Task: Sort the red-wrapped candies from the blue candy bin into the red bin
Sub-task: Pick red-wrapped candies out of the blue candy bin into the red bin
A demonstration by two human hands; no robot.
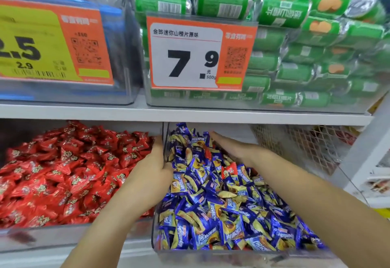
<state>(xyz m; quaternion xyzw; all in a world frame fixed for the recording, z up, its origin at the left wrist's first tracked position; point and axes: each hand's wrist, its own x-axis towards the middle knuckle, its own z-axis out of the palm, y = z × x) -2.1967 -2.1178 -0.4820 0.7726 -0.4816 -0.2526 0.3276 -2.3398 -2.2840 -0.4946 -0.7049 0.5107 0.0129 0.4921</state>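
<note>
The blue candy bin (242, 256) is a clear box heaped with blue-and-yellow wrapped candies (221, 208). A few red-wrapped candies lie among them: one near the back (208, 154) and another further right (230, 170). Left of it, the red bin (63, 239) is full of red-wrapped candies (69, 172). My left hand (153, 165) is at the clear wall between the bins, fingers on the red side and thumb on the blue side, pinching the wall. My right hand (234, 147) lies flat on the blue pile at the back, fingers straight and holding nothing.
A white shelf board (190, 115) runs just above both bins. It carries a clear box of green rolls (295, 56) with a 7.9 price tag (190, 56), and a yellow 2.5 tag (42, 46) to its left. A wire mesh panel (306, 145) stands right of the blue bin.
</note>
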